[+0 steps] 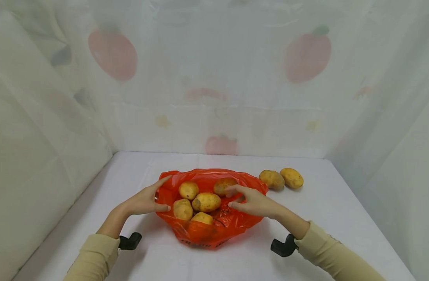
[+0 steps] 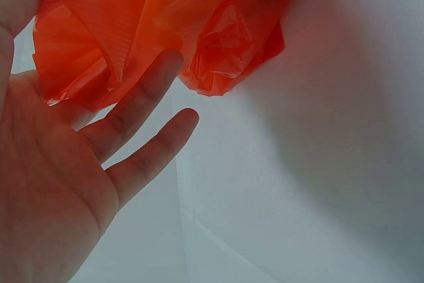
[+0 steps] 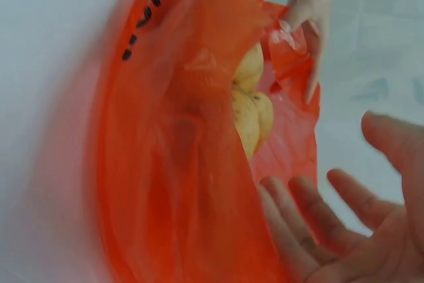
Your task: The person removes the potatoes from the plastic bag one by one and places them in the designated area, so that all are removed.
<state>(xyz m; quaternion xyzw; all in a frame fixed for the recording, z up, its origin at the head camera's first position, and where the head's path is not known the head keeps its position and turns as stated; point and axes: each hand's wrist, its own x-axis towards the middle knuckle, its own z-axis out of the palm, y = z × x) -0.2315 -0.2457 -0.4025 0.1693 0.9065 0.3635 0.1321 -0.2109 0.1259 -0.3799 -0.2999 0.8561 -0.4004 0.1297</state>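
Note:
A red plastic bag (image 1: pixel 247 180) lies wide-mouthed on the table, with several potatoes (image 1: pixel 206 202) inside it. At the bag's left rim is my left hand (image 1: pixel 144 200), its thumb and fingers spread apart against the plastic. The left wrist view shows its fingers (image 2: pixel 156 154) extended beside the bag's outer side (image 2: pixel 225 44). Over the right part of the opening hovers my right hand (image 1: pixel 253 201), its fingers loosely bent and spread, the fingertips close to a brownish potato (image 1: pixel 224 187). In the right wrist view, no object shows between those fingers (image 3: pixel 358 197).
Two loose potatoes, a rounder one (image 1: pixel 272 180) and a yellower one (image 1: pixel 292 178), lie behind the bag to the right. A white cloth covers the table (image 1: pixel 214 269). Pale printed curtains (image 1: pixel 214 78) enclose the back and both sides.

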